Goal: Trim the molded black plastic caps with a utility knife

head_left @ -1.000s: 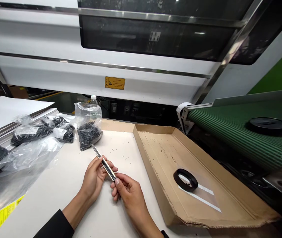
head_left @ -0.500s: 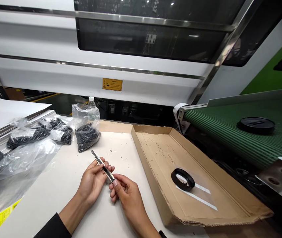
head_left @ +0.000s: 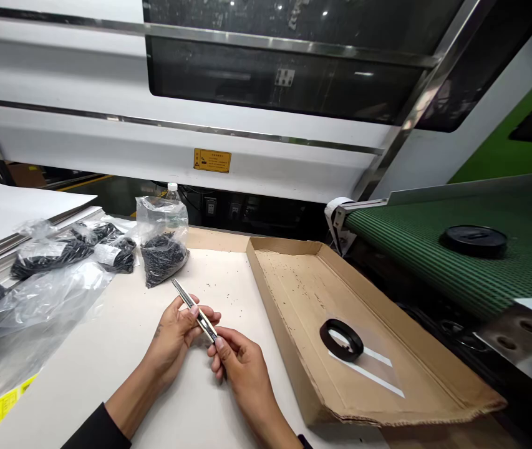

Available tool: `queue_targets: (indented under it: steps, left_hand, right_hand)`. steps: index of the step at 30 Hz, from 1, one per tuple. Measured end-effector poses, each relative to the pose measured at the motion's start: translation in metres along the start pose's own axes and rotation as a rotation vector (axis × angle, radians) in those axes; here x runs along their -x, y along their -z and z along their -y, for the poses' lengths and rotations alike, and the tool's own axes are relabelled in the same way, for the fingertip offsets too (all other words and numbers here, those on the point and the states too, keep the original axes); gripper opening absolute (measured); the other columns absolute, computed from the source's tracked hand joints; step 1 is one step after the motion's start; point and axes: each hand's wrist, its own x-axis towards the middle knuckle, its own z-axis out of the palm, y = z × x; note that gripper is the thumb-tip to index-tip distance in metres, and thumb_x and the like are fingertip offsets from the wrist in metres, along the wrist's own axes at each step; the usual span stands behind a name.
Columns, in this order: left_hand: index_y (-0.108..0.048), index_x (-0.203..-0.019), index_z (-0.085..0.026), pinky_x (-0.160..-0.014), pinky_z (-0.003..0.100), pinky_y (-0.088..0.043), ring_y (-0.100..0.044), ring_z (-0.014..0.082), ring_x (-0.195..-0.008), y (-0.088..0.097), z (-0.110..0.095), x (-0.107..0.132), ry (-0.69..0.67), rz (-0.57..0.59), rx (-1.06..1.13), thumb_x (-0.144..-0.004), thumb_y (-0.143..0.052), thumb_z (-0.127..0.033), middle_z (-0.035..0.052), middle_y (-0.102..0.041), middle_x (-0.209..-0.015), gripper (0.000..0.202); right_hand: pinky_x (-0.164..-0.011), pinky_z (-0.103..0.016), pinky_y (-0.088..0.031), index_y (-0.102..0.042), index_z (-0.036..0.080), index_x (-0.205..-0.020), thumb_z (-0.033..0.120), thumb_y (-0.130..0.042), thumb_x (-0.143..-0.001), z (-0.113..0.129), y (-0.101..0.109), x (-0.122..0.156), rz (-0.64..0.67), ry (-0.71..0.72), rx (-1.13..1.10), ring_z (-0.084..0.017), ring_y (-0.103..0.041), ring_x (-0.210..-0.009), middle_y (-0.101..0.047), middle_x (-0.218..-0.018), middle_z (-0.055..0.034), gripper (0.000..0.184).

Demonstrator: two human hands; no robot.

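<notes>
Since a second ago, the thumb of the left hand [head_left: 174,333] has slid slightly down the slim utility knife [head_left: 204,322], nearer the right hand [head_left: 244,368]. Toward the left edge of the counter [head_left: 120,337] lie clear bags [head_left: 72,254] of small black pieces; an upright bag [head_left: 165,259] stands mouth up, probably to stop spills. Left thumb and fingers pinch the knife's middle above the counter, the right ones its near end, likely for steadiness. Rightward, a cardboard tray [head_left: 307,324] holds a black ring [head_left: 337,350]; beyond, a black disc [head_left: 474,240] lies flat on the green conveyor belt [head_left: 420,249].
</notes>
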Motion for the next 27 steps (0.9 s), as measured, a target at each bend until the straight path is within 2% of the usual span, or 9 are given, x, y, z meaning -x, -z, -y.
queue_targets:
  steps: [6,14,21,27]
  left_hand:
    - [-0.044,-0.1,-0.017,-0.081,0.037,-0.053,-0.067,0.0277,-0.094,0.002,0.0,-0.003,-0.021,-0.012,-0.052,-0.09,-0.056,-0.022,0.007,-0.069,-0.085,0.017]
    - [-0.044,-0.109,-0.014,-0.078,0.039,-0.056,-0.069,0.0302,-0.09,0.0,-0.002,-0.002,-0.01,-0.068,-0.052,-0.087,-0.059,-0.018,0.0073,-0.068,-0.08,0.026]
    - [-0.044,-0.113,-0.012,-0.085,0.042,-0.056,-0.069,0.0303,-0.092,0.003,-0.007,-0.005,-0.031,-0.144,-0.048,-0.086,-0.059,-0.014,0.0087,-0.068,-0.083,0.03]
    - [-0.045,-0.112,-0.013,-0.083,0.04,-0.056,-0.069,0.0312,-0.094,0.0,-0.006,-0.003,0.005,-0.099,-0.05,-0.087,-0.06,-0.018,0.009,-0.068,-0.083,0.03]
  right_hand:
    - [-0.049,-0.022,-0.042,-0.067,0.012,-0.106,0.042,-0.063,-0.087,0.0,0.001,0.0,0.018,0.007,0.025,-0.011,-0.054,-0.056,-0.064,-0.075,-0.0049,0.036]
    - [-0.048,-0.021,-0.041,-0.067,0.01,-0.105,0.04,-0.064,-0.085,0.009,-0.001,0.001,0.024,-0.007,0.01,-0.01,-0.053,-0.053,-0.065,-0.073,-0.0048,0.037]
    - [-0.046,-0.02,-0.04,-0.067,0.01,-0.102,0.041,-0.066,-0.082,0.01,0.001,0.001,0.005,-0.052,0.008,-0.009,-0.051,-0.049,-0.065,-0.07,-0.0039,0.037]
    - [-0.047,-0.021,-0.042,-0.065,0.009,-0.105,0.043,-0.068,-0.083,0.009,-0.001,0.0,0.041,-0.036,-0.06,-0.01,-0.053,-0.053,-0.066,-0.075,-0.0055,0.041]
